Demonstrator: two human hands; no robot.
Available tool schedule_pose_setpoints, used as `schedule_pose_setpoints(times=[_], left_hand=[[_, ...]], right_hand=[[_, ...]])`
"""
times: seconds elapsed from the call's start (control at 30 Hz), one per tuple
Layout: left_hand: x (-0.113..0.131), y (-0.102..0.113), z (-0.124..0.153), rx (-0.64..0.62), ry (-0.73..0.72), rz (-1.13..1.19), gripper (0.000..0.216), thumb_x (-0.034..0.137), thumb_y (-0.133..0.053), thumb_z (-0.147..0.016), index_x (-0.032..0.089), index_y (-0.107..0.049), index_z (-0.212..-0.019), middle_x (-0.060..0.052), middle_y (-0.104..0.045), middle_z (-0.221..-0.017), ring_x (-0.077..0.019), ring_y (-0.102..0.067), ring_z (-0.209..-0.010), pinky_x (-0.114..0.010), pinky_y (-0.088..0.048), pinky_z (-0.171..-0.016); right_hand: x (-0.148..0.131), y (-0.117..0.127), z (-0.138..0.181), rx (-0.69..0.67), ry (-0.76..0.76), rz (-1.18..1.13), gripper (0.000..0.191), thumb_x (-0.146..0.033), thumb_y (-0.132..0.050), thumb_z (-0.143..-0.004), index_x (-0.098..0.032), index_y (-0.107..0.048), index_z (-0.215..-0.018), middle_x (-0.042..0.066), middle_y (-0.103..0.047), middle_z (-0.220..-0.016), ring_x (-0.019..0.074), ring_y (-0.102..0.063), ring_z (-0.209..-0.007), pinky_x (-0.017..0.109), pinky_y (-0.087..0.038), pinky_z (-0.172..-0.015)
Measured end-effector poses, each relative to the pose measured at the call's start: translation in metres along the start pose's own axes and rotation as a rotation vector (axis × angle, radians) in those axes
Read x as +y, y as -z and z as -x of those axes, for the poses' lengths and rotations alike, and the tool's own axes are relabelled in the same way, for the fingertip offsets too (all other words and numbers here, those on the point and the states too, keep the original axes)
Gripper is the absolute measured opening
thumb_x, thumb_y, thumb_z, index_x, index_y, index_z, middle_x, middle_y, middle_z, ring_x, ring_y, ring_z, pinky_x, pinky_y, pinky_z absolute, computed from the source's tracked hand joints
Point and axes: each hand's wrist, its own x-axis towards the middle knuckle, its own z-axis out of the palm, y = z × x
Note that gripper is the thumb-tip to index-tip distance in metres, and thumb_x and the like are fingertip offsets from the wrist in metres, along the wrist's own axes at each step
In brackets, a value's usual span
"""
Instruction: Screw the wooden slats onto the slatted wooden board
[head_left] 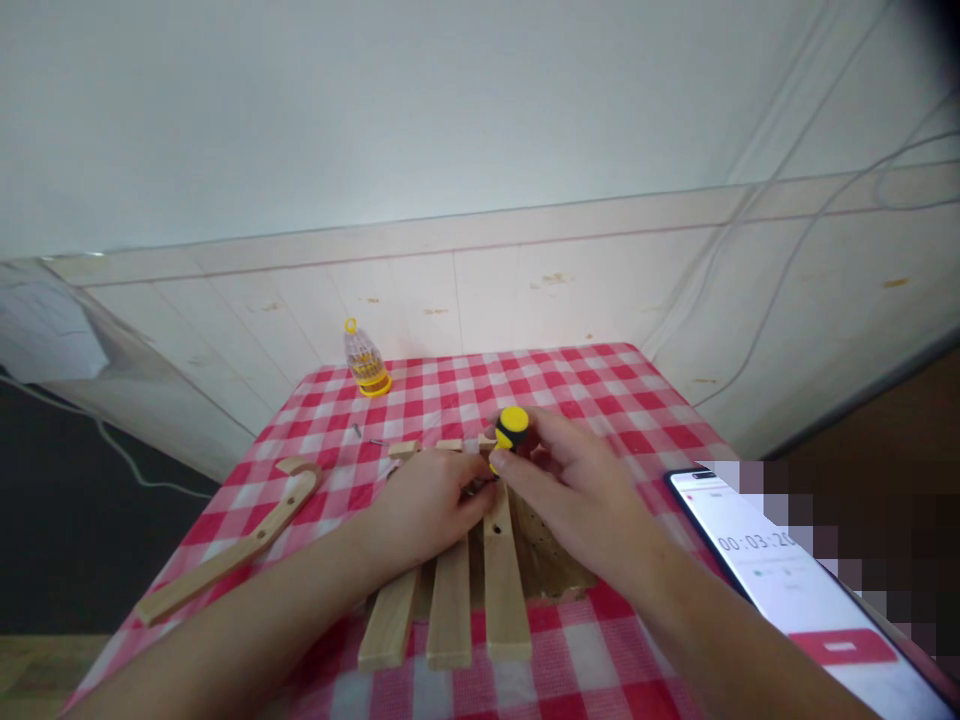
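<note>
My right hand (571,480) is wrapped around the yellow and black handle of a screwdriver (514,422), which stands upright over the right-hand wooden slat (506,600). Close beside it, my left hand (431,500) has its thumb and fingertips pinched together at the screwdriver's lower end. Whatever they hold is too small and hidden to name. Under my left hand lie a middle slat (450,615) and a left slat (390,620), roughly parallel. An open hole shows in the right slat just below my fingers. The screwdriver's tip is hidden.
A curved wooden piece with holes (247,545) lies at the left. Loose screws (379,442) rest beyond the slats. A clear container with a yellow base (367,362) stands near the wall. On the right, a phone (780,570) shows a timer. A brown board (555,560) lies beneath the slats.
</note>
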Motion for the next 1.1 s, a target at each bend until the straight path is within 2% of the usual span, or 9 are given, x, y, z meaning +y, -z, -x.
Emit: schedule_pose_setpoints(times=[0.13,0.33,0.47,0.6,0.8,0.97,1.1], left_hand=[[-0.001,-0.001,0.000,0.000,-0.010,-0.023,0.018,0.025,-0.049,-0.083,0.015,-0.062,-0.076,-0.003,-0.064,-0.072,-0.0135,-0.057,-0.064,-0.023,-0.039,-0.056],[0.000,0.000,-0.001,0.014,-0.029,-0.057,0.018,0.023,-0.049,-0.083,0.015,-0.058,-0.068,-0.001,-0.060,-0.064,-0.0112,-0.053,-0.057,-0.022,-0.034,-0.053],[0.000,0.000,-0.001,-0.007,-0.012,-0.032,0.016,0.023,-0.050,-0.082,0.015,-0.060,-0.072,-0.001,-0.062,-0.067,-0.0119,-0.055,-0.059,-0.021,-0.036,-0.053],[-0.002,-0.002,0.000,0.003,-0.007,-0.041,0.020,0.026,-0.049,-0.084,0.015,-0.060,-0.071,-0.002,-0.063,-0.067,-0.0125,-0.056,-0.060,-0.022,-0.035,-0.053],[-0.003,-0.002,0.000,-0.008,-0.032,-0.046,0.017,0.024,-0.048,-0.083,0.016,-0.061,-0.074,-0.002,-0.064,-0.071,-0.0132,-0.058,-0.064,-0.022,-0.038,-0.058],[-0.004,-0.003,0.000,-0.004,-0.030,-0.040,0.019,0.024,-0.048,-0.084,0.016,-0.061,-0.073,-0.001,-0.064,-0.069,-0.0122,-0.057,-0.061,-0.021,-0.037,-0.055],[-0.004,-0.004,0.000,0.011,-0.032,-0.090,0.021,0.026,-0.047,-0.085,0.016,-0.060,-0.071,-0.001,-0.064,-0.068,-0.0141,-0.058,-0.063,-0.023,-0.036,-0.056]], right_hand=[[-0.002,0.001,0.000,-0.017,0.012,0.049,0.013,-0.031,-0.053,-0.083,-0.019,-0.059,-0.085,0.001,-0.059,-0.072,0.0113,-0.052,-0.061,0.023,-0.039,-0.052],[0.010,-0.005,-0.005,0.113,-0.091,-0.036,0.024,-0.037,-0.063,-0.077,-0.019,-0.055,-0.091,0.002,-0.062,-0.082,0.0146,-0.059,-0.073,0.026,-0.045,-0.062],[0.010,0.001,-0.005,0.031,-0.091,0.004,0.016,-0.033,-0.056,-0.081,-0.018,-0.060,-0.086,0.002,-0.063,-0.081,0.0141,-0.058,-0.072,0.026,-0.044,-0.062],[0.009,0.003,-0.006,-0.021,-0.046,-0.034,0.015,-0.029,-0.053,-0.083,-0.019,-0.060,-0.089,0.001,-0.062,-0.079,0.0127,-0.057,-0.071,0.025,-0.043,-0.062],[0.016,-0.004,-0.011,0.167,-0.118,0.028,0.027,-0.036,-0.067,-0.072,-0.018,-0.053,-0.086,0.000,-0.057,-0.074,0.0117,-0.052,-0.063,0.025,-0.040,-0.055],[0.017,0.003,-0.009,0.045,-0.072,-0.080,0.021,-0.034,-0.058,-0.079,-0.018,-0.058,-0.093,0.002,-0.060,-0.080,0.0136,-0.055,-0.071,0.027,-0.042,-0.062],[0.017,0.006,-0.007,-0.033,-0.008,-0.020,0.023,-0.034,-0.052,-0.084,-0.020,-0.061,-0.099,0.002,-0.061,-0.082,0.0134,-0.055,-0.071,0.027,-0.042,-0.063]])
